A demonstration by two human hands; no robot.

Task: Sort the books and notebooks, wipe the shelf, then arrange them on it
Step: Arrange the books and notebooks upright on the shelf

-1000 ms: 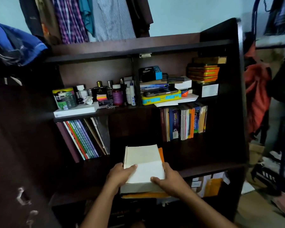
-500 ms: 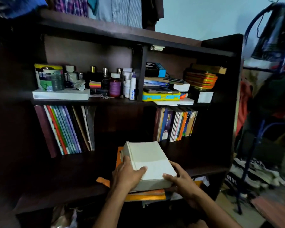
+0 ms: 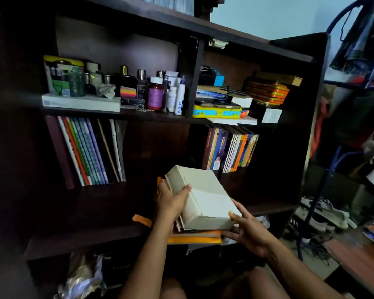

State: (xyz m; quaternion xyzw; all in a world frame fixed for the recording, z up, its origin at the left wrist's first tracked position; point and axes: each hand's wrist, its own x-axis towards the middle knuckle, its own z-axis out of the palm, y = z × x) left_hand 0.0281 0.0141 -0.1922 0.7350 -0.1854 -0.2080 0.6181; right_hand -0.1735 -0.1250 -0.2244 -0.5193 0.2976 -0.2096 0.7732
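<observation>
A thick cream-white book [image 3: 205, 197] tops a small stack with an orange notebook [image 3: 194, 239] underneath, at the front edge of the dark wooden shelf [image 3: 84, 234]. My left hand [image 3: 171, 201] grips the stack's left side, thumb over the white book's top. My right hand [image 3: 246, 229] holds its near right corner, fingers under the stack. Thin notebooks [image 3: 91, 152] lean at the shelf's left. Upright books [image 3: 229, 149] stand at the back right.
The upper shelf holds bottles [image 3: 154, 96], a flat white box [image 3: 80, 102], a yellow-blue case [image 3: 216, 112] and orange tins [image 3: 267, 92]. Crumpled plastic [image 3: 82, 279] lies below the shelf. A rack with hanging bags [image 3: 354, 61] and shoes [image 3: 324, 214] stands to the right.
The stack has turned and tilted clockwise, its far end lifting. My left thumb has come over the white book's top, and my view has swung left and down.
</observation>
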